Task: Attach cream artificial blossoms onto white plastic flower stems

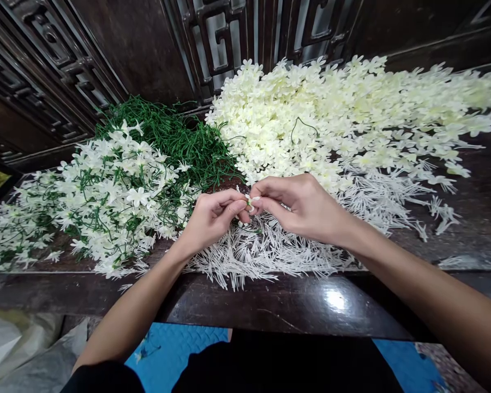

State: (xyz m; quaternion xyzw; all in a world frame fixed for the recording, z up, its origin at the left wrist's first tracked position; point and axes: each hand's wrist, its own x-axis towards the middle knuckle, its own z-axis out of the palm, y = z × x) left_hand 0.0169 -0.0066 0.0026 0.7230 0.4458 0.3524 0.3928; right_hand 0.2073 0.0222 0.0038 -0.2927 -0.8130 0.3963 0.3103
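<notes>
My left hand [213,217] and my right hand [298,206] meet above the middle of a dark wooden table [294,305]. Both pinch a small white artificial flower piece [249,204] between their fingertips; a thin green stem seems to run into it. Under the hands lies a spread of white spiky stamen pieces [265,251]. A heap of cream loose flower petals [343,120] fills the back right. A pile of bare green stems [175,136] lies at the back left. Finished white flowers on green stems [106,202] are heaped at the left.
Carved dark wooden panels [213,38] stand behind the table. White plastic sheeting [20,344] lies on the floor at lower left. A blue mat [175,349] shows below the table's front edge, near my dark clothing.
</notes>
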